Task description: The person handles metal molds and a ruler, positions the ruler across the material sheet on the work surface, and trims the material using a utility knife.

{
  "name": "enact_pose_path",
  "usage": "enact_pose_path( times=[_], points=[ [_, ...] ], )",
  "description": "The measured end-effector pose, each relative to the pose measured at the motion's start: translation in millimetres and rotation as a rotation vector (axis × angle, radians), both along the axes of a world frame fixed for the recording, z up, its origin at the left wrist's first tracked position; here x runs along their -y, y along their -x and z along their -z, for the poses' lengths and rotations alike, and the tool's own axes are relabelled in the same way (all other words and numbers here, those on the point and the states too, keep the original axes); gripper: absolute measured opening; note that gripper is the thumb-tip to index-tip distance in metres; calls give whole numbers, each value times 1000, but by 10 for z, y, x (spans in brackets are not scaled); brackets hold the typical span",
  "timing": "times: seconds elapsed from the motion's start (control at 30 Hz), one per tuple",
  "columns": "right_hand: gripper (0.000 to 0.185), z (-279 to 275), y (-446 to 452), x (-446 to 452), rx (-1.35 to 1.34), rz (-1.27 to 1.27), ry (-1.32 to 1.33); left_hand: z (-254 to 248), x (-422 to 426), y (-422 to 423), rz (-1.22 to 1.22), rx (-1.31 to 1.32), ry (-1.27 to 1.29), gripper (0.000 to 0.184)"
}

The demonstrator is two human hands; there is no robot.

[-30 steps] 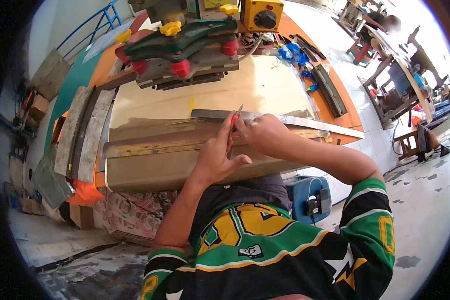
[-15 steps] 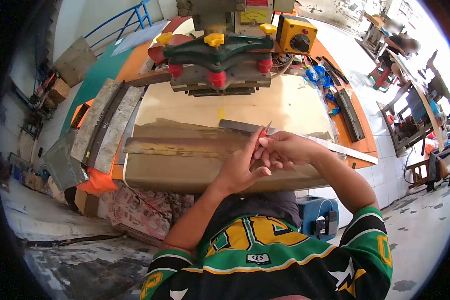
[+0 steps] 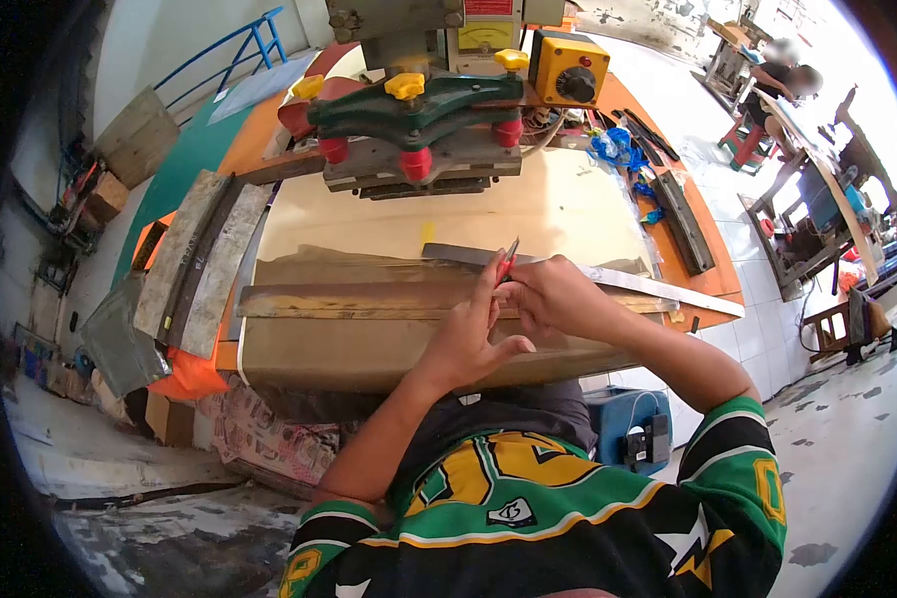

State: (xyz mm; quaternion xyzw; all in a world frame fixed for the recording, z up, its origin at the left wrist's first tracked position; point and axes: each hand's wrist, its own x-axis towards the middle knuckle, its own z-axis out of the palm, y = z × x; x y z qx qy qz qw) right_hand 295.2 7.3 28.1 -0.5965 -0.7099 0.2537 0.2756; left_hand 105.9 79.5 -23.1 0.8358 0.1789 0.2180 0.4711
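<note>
A small red-handled tool [image 3: 506, 266] with a pointed metal tip stands tilted up between my hands, above the brown sheet. My right hand [image 3: 560, 297] is closed, with its curled fingers at the handle's lower end. My left hand [image 3: 465, 339] has its thumb held out and its index finger stretched up beside the red handle; its other fingers are partly hidden. Behind both hands lies a dark flat bar [image 3: 453, 254], and a white strip like a ruler [image 3: 703, 301] runs out to the right. A long brown wooden bar [image 3: 349, 301] lies to the left of my left hand.
A press head [image 3: 419, 125] with yellow knobs hangs over the pale board [image 3: 339, 214]. Its yellow control box [image 3: 568, 72] is at the right. Metal bars [image 3: 197, 261] lie at the left, another dark bar [image 3: 683, 224] at the right. People sit far off at a bench [image 3: 817, 164].
The whole view has shifted slightly, so the table appears further left. My right hand has turned and its fingers are more curled around the red handle. The left hand stays beside it.
</note>
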Motion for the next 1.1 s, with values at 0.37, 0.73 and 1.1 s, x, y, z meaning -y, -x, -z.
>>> enact_pose_path(
  times=[0.37, 0.73, 1.1],
  points=[
    [32, 151, -42, 53, 556, 57, -177, 56, -41, -22, 18, 4, -79, 119],
    [33, 78, 92, 37, -156, 199, -81, 293, -64, -62, -83, 271, 114, 107],
    [32, 414, 402, -190, -497, 321, -419, 97, -20, 22, -93, 245, 137, 84]
  ],
)
